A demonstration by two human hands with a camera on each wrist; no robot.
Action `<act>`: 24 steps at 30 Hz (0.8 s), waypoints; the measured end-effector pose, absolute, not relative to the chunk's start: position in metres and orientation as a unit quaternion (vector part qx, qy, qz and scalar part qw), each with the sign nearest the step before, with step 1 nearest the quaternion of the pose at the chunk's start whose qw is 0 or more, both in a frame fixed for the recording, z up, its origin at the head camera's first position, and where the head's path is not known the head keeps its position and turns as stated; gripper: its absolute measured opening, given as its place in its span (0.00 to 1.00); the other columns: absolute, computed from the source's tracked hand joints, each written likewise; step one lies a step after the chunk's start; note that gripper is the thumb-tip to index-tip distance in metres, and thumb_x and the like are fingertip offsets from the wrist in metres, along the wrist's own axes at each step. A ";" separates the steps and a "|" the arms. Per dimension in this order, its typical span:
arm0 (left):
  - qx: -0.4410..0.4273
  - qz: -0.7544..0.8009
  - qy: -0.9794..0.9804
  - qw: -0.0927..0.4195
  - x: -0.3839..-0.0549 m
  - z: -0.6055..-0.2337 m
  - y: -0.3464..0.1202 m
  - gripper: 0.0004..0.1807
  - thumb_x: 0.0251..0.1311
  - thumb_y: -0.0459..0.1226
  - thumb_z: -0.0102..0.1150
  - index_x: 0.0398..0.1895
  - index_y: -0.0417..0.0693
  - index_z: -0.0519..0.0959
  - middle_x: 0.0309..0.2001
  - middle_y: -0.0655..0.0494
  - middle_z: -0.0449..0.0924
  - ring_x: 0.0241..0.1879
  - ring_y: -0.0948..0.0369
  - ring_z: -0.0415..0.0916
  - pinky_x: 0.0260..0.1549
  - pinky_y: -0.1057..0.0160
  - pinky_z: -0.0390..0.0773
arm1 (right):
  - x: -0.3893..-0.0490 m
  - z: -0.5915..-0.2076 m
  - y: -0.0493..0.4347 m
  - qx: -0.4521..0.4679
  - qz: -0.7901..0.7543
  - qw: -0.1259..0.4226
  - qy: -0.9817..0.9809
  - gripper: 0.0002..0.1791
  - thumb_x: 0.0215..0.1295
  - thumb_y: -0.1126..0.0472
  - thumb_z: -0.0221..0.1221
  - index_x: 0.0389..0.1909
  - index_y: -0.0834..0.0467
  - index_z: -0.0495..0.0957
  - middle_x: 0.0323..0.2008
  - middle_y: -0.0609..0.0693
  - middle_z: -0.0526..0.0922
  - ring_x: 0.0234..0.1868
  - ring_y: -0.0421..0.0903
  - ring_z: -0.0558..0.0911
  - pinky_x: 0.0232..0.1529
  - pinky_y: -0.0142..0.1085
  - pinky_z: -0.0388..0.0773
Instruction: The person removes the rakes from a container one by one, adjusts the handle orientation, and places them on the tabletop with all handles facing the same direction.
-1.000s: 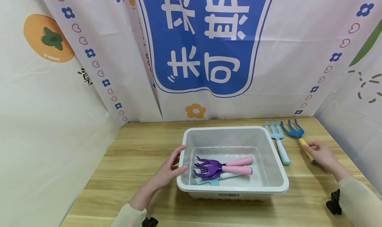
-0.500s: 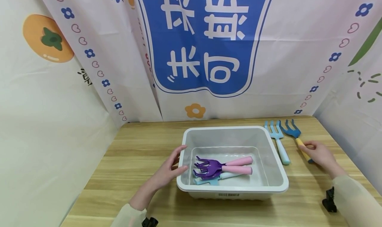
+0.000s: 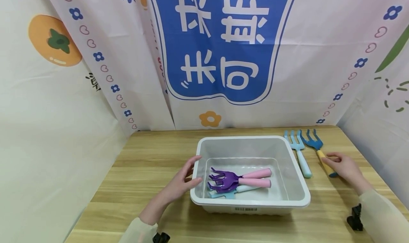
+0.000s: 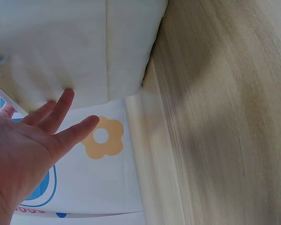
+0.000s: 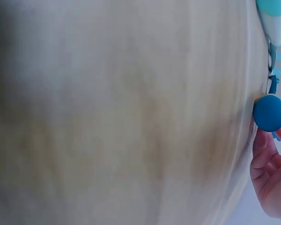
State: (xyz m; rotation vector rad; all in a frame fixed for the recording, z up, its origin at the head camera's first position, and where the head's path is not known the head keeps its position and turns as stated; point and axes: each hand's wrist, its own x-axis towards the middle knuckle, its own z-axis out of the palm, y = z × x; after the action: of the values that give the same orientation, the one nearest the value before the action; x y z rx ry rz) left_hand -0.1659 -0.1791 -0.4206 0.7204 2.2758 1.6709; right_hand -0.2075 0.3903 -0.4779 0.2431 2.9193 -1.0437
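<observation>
Two purple rakes (image 3: 228, 181) with pink handles lay in the grey bin (image 3: 249, 202), just beyond the left hand (image 3: 177, 186); their heads sat together at its side and their handles pointed toward the right hand (image 3: 346, 168). Beneath them a pale blue tool (image 3: 245, 188) showed only in part. With heads matched up like this, they seemed laid to nest and save room.

The left hand was loosely spread, its fingers against the bin's outer wall and its fingertips at the rim. It gripped nothing that I could see, and was probably there to keep the bin from sliding. How hard it pressed I could not tell.

The right hand was closed, thumb and fingers about the yellow handle of a dark blue rake (image 3: 314, 143), near its blue end. That rake's prongs pointed away from the hand, so holding it there likely kept the fingers off the points. Whether the handle was clear of the table (image 3: 150, 165) could not be told.

Between the bin and the right hand lay a light blue rake (image 3: 301, 161), untouched, its handle toward the person, which looked handy for grasping.
</observation>
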 end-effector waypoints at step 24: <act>0.251 0.567 0.777 0.108 -0.164 -0.418 -0.177 0.36 0.67 0.33 0.55 0.75 0.47 0.51 0.70 0.33 0.54 0.66 0.38 0.58 0.58 0.44 0.66 | -0.170 -0.429 0.366 -0.006 -0.419 -0.067 0.906 0.30 0.72 0.49 0.54 0.61 0.71 0.68 0.35 0.22 0.72 0.30 0.28 0.78 0.23 0.38 0.77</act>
State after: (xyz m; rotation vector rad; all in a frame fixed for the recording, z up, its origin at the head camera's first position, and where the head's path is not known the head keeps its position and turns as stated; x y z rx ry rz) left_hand -0.1636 -0.1770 -0.4176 0.7375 2.2861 1.6685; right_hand -0.1705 0.3656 -0.4289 -0.0205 2.9739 -1.3751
